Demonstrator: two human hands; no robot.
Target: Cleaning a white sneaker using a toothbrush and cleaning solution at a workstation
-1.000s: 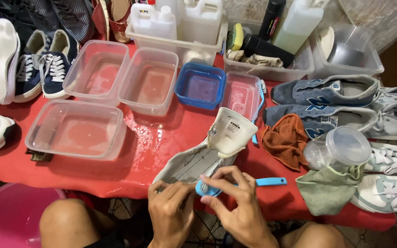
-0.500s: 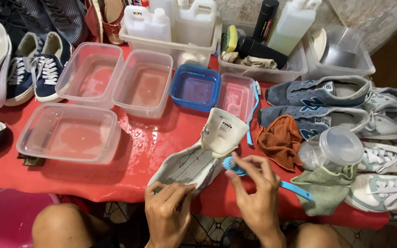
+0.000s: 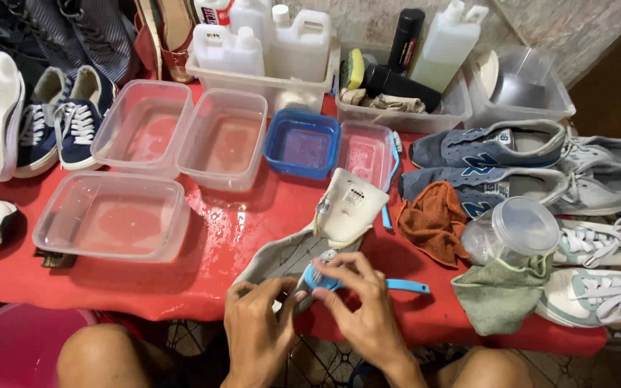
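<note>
**Brush on a grey shoe**

Right hand (image 3: 368, 316) pinches a blue brush (image 3: 357, 282); left hand (image 3: 256, 334) grips the grey shoe (image 3: 310, 241) at the tabletop (image 3: 217, 237) edge. The shoe looks light, soft, wet; hold its heel. Beyond: clear tubs (image 3: 109, 215).

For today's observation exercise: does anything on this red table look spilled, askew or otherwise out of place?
Yes. Water is pooled on the red table between the clear tubs and the grey shoe. A clear jar lies on its side by the green cloth.
</note>
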